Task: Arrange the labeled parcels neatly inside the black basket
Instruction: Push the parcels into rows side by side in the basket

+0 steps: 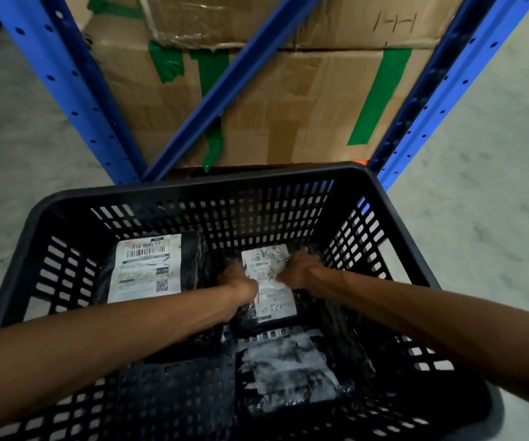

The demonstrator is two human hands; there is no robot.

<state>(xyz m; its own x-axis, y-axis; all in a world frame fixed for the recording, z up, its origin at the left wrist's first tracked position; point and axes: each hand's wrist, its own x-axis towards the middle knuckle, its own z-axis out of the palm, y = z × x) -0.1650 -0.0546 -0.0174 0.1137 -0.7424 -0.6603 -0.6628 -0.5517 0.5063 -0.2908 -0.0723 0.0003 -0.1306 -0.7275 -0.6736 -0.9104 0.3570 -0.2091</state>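
parcel in hand [271, 283]: right of frame centre in the black basket [193, 183], long axis running up-frame
left hand [236, 280]: gripping its left edge
right hand [295, 268]: gripping its right edge — equally near
left parcel [148, 268]: lies parallel — apart

Both hands, left [236, 283] and right [298, 268], are blurred, fingers indistinct. The label on the parcel [271, 291] between them is smeared. The nearer parcel [288, 374] below them is unreadable.

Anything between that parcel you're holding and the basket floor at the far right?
Nothing visible. Both hands, left hand and right hand, already press the held parcel low inside the black basket, apart from the far-left parcel.
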